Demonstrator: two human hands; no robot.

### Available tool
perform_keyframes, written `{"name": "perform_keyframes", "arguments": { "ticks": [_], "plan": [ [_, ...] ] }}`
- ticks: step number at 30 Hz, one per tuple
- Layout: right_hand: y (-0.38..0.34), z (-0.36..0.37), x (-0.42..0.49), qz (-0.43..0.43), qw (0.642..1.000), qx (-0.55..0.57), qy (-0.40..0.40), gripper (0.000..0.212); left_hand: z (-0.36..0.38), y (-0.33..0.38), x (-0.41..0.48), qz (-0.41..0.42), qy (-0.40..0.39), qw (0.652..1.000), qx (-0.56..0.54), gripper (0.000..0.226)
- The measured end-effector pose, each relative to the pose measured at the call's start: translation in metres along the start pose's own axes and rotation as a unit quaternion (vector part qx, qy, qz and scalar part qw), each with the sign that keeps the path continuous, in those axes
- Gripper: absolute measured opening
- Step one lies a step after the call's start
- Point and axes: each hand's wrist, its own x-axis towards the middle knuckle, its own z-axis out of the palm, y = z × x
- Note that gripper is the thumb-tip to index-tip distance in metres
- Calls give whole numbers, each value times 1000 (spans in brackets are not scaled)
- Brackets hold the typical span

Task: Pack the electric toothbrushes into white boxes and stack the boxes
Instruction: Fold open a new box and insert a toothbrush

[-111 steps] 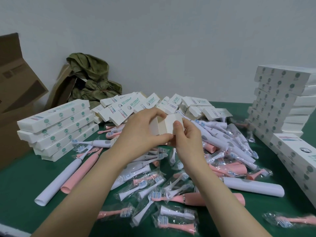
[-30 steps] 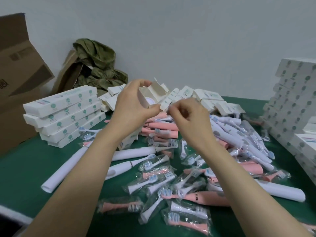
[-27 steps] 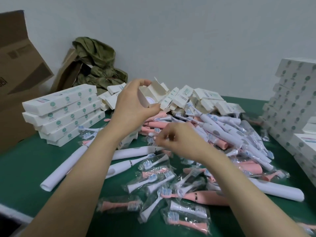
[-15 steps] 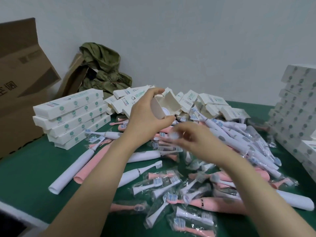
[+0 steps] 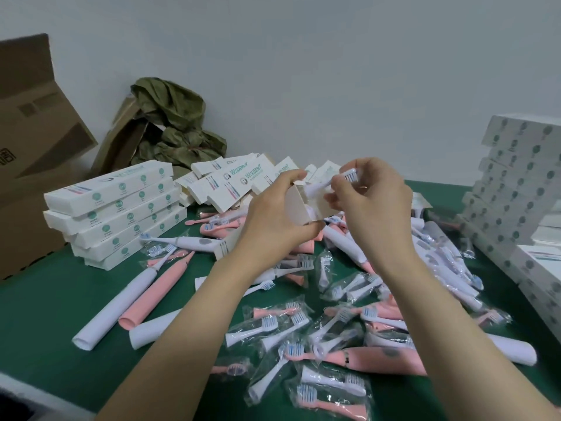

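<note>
My left hand (image 5: pixel 273 214) grips a white box (image 5: pixel 296 205) with its end flaps open, raised above the pile. My right hand (image 5: pixel 370 202) pinches a white brush head (image 5: pixel 331 182) in a clear wrapper, its base at the box's open end. On the green table (image 5: pixel 45 314) below lie white and pink toothbrush handles (image 5: pixel 158 287) and several wrapped brush heads (image 5: pixel 273 326). Packed white boxes are stacked at the left (image 5: pixel 115 208) and at the right (image 5: pixel 522 189).
Loose flat white boxes (image 5: pixel 230 180) lie heaped behind my hands. A brown cardboard carton (image 5: pixel 27 141) stands at far left, with a green cloth bundle (image 5: pixel 173 126) against the wall. The table's near edge runs along the lower left.
My right hand went down to the pile, picked up a wrapped white brush head and raised it to the open end of the box. My left hand kept holding the box.
</note>
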Motion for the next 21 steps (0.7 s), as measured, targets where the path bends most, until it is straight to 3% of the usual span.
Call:
{"name": "perform_keyframes", "arguments": {
  "ticks": [3, 7, 10, 13, 18, 21],
  "plan": [
    [-4, 1, 6, -37, 996, -60, -58, 10, 2, -1, 7, -3, -12, 1000, -4, 71],
    [-1, 7, 18, 2, 992, -88, -84, 6, 7, 1, 10, 0, -31, 1000, -3, 71],
    [7, 20, 12, -39, 977, -184, -99, 20, 10, 4, 5, 9, -29, 999, -10, 64],
    [14, 20, 7, -56, 983, -147, -94, 31, 6, 3, 5, -1, -3, 1000, -25, 71],
    [16, 17, -1, -103, 991, -84, -20, 12, 2, 3, 2, -7, 8, 1000, -20, 72],
    [17, 25, -5, -137, 979, -140, -53, 8, 3, 3, 2, -8, 7, 1000, -27, 74]
  ]
}}
